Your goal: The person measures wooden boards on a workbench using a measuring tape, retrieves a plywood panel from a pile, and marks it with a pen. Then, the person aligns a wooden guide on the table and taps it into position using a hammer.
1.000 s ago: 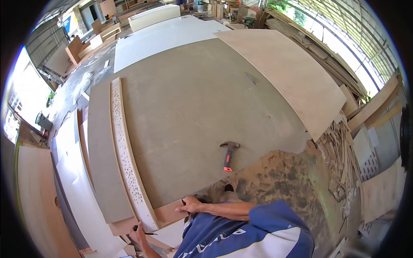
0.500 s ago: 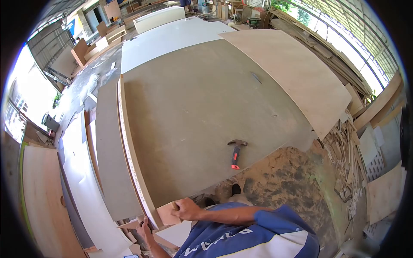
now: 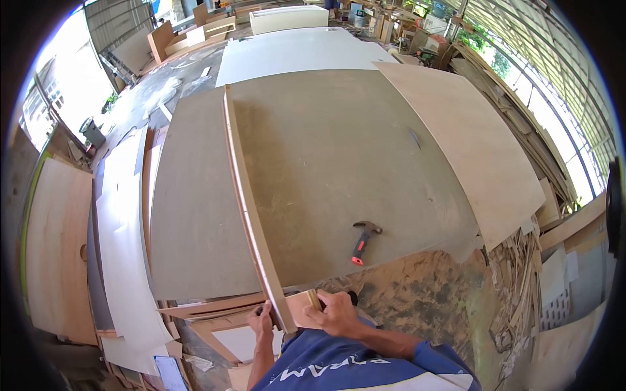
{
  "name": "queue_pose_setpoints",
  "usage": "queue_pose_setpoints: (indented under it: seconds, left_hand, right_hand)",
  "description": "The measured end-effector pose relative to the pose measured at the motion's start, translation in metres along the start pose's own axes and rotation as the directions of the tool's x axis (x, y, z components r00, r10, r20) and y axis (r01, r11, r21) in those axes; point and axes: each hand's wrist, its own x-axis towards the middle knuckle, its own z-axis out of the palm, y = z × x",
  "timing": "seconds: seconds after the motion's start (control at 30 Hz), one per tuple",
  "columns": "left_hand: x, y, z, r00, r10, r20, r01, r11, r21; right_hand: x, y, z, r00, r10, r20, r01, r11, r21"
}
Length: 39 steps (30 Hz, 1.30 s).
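A long, narrow wooden board (image 3: 252,212) stands on edge across the large grey-brown sheet (image 3: 195,215), its near end beyond the sheet's front edge. My left hand (image 3: 262,319) is closed at that end, thumb and fingers against the board's left side; part of the grip is hidden. On the other side, my right hand (image 3: 339,314) grips a short flat wood piece (image 3: 301,307) that meets the board's right face. Whether the two are joined I cannot tell. A claw hammer (image 3: 363,242) with a black and red handle lies on the sheet, right of the board.
A pale plywood sheet (image 3: 466,150) overlaps the right side, and a white sheet (image 3: 293,52) lies at the far end. Scrap strips (image 3: 512,280) are heaped at right. White panels (image 3: 124,228) and plywood (image 3: 55,247) stand at left. Sawdust (image 3: 417,293) covers the floor.
The board has shifted right across the grey-brown sheet, both hands moving along with it. My view has turned, so the scene sits differently. The hammer still lies on the sheet.
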Motion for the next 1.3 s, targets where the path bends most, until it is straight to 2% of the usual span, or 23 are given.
queue_pose_setpoints:
  seconds: [0.2,0.23,0.33,0.4,0.47,0.5,0.53,0.6,0.63,0.67,0.7,0.73,0.77,0.8,0.83,0.9,0.97,1.0,1.03,1.1,1.13,1.2,1.3]
  left_hand:
    - [-0.039,-0.006,0.056,0.981,-0.134,0.137,0.139,0.99,-0.025]
    - [-0.046,-0.009,0.062,0.981,-0.144,0.132,0.148,0.989,-0.019]
    - [-0.062,-0.009,0.082,0.956,-0.113,0.272,0.122,0.992,-0.018]
    - [-0.072,0.001,0.086,0.948,-0.117,0.297,0.101,0.992,0.071]
    - [-0.064,-0.014,0.09,0.924,-0.157,0.348,0.157,0.987,0.027]
    - [-0.053,-0.029,0.086,0.921,-0.1,0.376,0.08,0.994,0.068]
    - [-0.053,-0.026,0.086,0.921,-0.099,0.377,0.075,0.994,0.076]
    - [-0.048,-0.015,0.086,0.95,-0.062,0.305,0.069,0.998,-0.012]
    - [-0.049,0.008,0.083,0.935,-0.101,0.339,0.069,0.992,0.103]
    - [-0.044,0.01,0.084,0.937,-0.096,0.337,0.063,0.992,0.107]
    - [-0.04,0.011,0.084,0.921,-0.06,0.384,0.05,0.998,0.035]
    - [-0.037,0.012,0.082,0.904,-0.022,0.426,0.042,0.998,-0.037]
    - [-0.035,0.021,0.079,0.861,-0.009,0.509,0.029,0.999,-0.031]
    - [-0.034,0.028,0.079,0.865,-0.008,0.501,0.024,0.999,-0.026]
    - [-0.037,0.038,0.081,0.838,0.01,0.546,-0.01,1.0,-0.004]
    - [-0.041,0.059,0.084,0.758,0.065,0.649,-0.128,0.991,0.05]
    - [-0.041,0.068,0.082,0.739,0.008,0.673,-0.133,0.982,0.134]
    - [-0.043,0.072,0.083,0.719,-0.044,0.693,-0.14,0.968,0.207]
    - [-0.046,0.079,0.084,0.715,-0.063,0.696,-0.112,0.973,0.203]
    - [-0.042,0.082,0.087,0.7,-0.096,0.708,-0.064,0.979,0.196]
    - [-0.042,0.081,0.084,0.691,-0.117,0.713,-0.02,0.983,0.18]
    - [-0.039,0.076,0.082,0.696,-0.159,0.7,0.038,0.982,0.185]
    - [-0.035,0.068,0.082,0.666,-0.105,0.738,0.073,0.994,0.076]
  right_hand:
    - [-0.026,0.01,-0.037,0.999,-0.01,-0.042,0.008,0.998,-0.063]
    - [-0.032,0.009,-0.043,0.999,0.003,-0.044,-0.007,0.996,-0.094]
    - [-0.042,-0.002,-0.057,0.999,0.008,-0.035,-0.011,0.996,-0.089]
    - [-0.04,-0.007,-0.066,1.0,-0.022,-0.006,0.021,0.995,-0.099]
    - [-0.035,-0.005,-0.068,0.998,-0.058,0.012,0.059,0.992,-0.112]
    - [-0.033,0.0,-0.065,0.994,-0.099,0.037,0.103,0.99,-0.1]
    - [-0.031,0.005,-0.061,0.988,-0.14,0.06,0.145,0.986,-0.086]
    - [-0.025,0.01,-0.057,0.984,-0.165,0.062,0.169,0.984,-0.062]
    - [-0.02,0.01,-0.058,0.973,-0.217,0.08,0.219,0.976,-0.012]
    - [-0.015,0.01,-0.06,0.958,-0.271,0.098,0.269,0.963,0.038]
    - [-0.01,0.012,-0.067,0.945,-0.255,0.205,0.244,0.967,0.077]
    - [-0.007,0.015,-0.069,0.944,-0.26,0.205,0.247,0.965,0.085]
    - [-0.003,0.023,-0.068,0.939,-0.251,0.235,0.211,0.96,0.181]
    - [0.001,0.033,-0.066,0.932,-0.245,0.266,0.17,0.946,0.276]
    - [0.006,0.049,-0.061,0.947,-0.232,0.223,0.143,0.925,0.352]
    - [0.023,0.087,-0.052,0.991,0.006,0.132,-0.058,0.916,0.398]
    - [0.047,0.121,-0.052,0.948,0.298,-0.109,-0.273,0.941,0.197]
    - [0.056,0.137,-0.054,0.897,0.328,-0.297,-0.339,0.941,0.015]
    - [0.062,0.15,-0.055,0.891,0.344,-0.295,-0.354,0.935,0.018]
    - [0.069,0.17,-0.054,0.834,0.278,-0.476,-0.465,0.819,-0.336]
    - [0.069,0.171,-0.054,0.83,0.294,-0.473,-0.477,0.814,-0.332]
    - [0.074,0.171,-0.051,0.829,0.464,-0.311,-0.548,0.785,-0.288]
    - [0.084,0.172,-0.044,0.8,0.518,-0.304,-0.595,0.749,-0.291]
